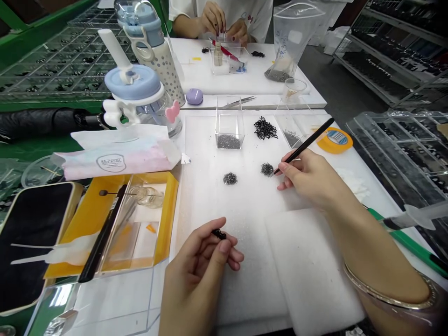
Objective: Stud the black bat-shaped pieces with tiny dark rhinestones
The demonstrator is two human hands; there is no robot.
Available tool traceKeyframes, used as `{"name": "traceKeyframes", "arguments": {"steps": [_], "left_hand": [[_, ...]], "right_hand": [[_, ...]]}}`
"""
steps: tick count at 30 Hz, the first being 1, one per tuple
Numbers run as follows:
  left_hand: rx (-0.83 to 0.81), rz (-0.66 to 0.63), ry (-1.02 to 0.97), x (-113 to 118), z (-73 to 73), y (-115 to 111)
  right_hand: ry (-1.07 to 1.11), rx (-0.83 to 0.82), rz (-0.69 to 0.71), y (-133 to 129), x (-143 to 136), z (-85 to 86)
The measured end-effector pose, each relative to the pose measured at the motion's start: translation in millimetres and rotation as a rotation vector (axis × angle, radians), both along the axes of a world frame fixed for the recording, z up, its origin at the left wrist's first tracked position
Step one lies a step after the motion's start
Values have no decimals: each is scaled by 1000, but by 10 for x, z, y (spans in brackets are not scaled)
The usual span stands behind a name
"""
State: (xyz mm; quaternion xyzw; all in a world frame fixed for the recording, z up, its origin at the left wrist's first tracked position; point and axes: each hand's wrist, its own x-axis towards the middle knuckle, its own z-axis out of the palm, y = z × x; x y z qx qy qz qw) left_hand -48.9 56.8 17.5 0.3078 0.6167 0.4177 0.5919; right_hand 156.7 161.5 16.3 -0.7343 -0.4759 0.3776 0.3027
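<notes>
My left hand (206, 261) pinches a small shiny black piece (219, 234) between thumb and fingers; its exact kind is too small to make out. In my right hand (304, 175) is a slim black pen-like tool (308, 141), slanted, its fine tip at the edge of a small pile of dark glittering bits (267, 169). A second pile of silvery-dark bits (230, 178) lies to its left. Farther back there is a heap of black curved pieces (266, 129). Beside that heap, a clear box (229, 123) has grey grains at its bottom.
A white foam pad (311, 266) lies under my right forearm. Orange tape (335, 140) and a green-handled tool (406, 238) are at the right. At left stand a yellow tray (171, 200), a phone (35, 233) and a blue-lidded cup (133, 84). A co-worker's hands (224, 25) work opposite.
</notes>
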Motion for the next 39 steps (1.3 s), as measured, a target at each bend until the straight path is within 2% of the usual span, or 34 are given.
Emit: {"name": "traceKeyframes", "arguments": {"steps": [3,6,9,12,16,21,30,35,39], "left_hand": [[6,-4,11,3,3,4],[41,-12,2,3,-12,-2],[92,-21,-31,-2,-48,-16],[114,-46,-66,-10,-76,-25],[116,-58,-80,-12,-74,-24],[134,-54,-77,-11,-67,-21],[131,-46,-96,13,-58,-37],[128,-44,-103,6,-36,-31],[126,-40,-94,7,-33,-38]], "right_hand": [[49,63,74,-16,-10,7],[169,117,294,-64,-59,8],[251,97,515,-113,-107,-16],[242,58,607,-134,-117,-46],[216,30,626,-134,-89,-37],[215,40,551,-126,-72,-14],[206,-3,547,-122,-82,-80],[177,28,516,-124,-108,-30],[189,27,550,-129,-127,-5]]}}
